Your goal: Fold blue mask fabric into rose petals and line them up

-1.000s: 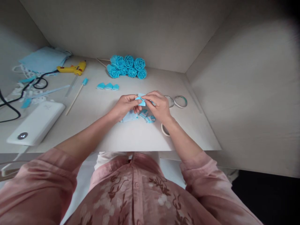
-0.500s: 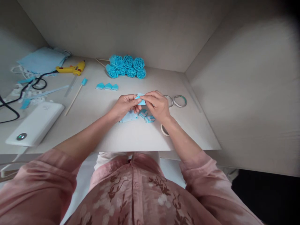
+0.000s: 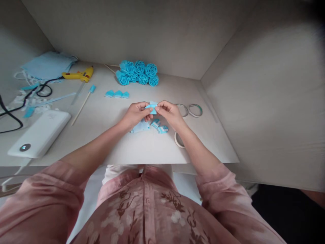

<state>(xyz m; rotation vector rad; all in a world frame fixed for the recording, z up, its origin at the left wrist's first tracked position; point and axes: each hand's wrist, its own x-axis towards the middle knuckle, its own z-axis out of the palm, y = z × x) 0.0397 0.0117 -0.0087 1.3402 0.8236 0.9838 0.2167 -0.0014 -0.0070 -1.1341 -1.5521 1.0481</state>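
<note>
Between my two hands is a small light-blue fabric piece (image 3: 153, 108), partly folded. My left hand (image 3: 137, 113) pinches its left side, and my right hand (image 3: 169, 112) grips its right edge with thumb and forefinger. Just below them on the table lie a stack of pale-blue fabric pieces (image 3: 140, 127) and two small folded blue pieces (image 3: 162, 129). Farther left, three folded blue petals (image 3: 117, 94) sit in a row. A wooden stick with a blue tip (image 3: 83, 104) lies to the left of those.
Several blue fabric roses (image 3: 139, 73) lie at the back. On the left are a yellow glue gun (image 3: 78, 74), light-blue face masks (image 3: 48, 64), scraps and a white power bank (image 3: 40, 134). Tape rolls (image 3: 195, 110) lie at right, another roll (image 3: 178, 139) beside my right forearm.
My right hand's fingers have drawn back to the right, from over the blue piece to its edge, so more of it shows. My left hand keeps its hold.
</note>
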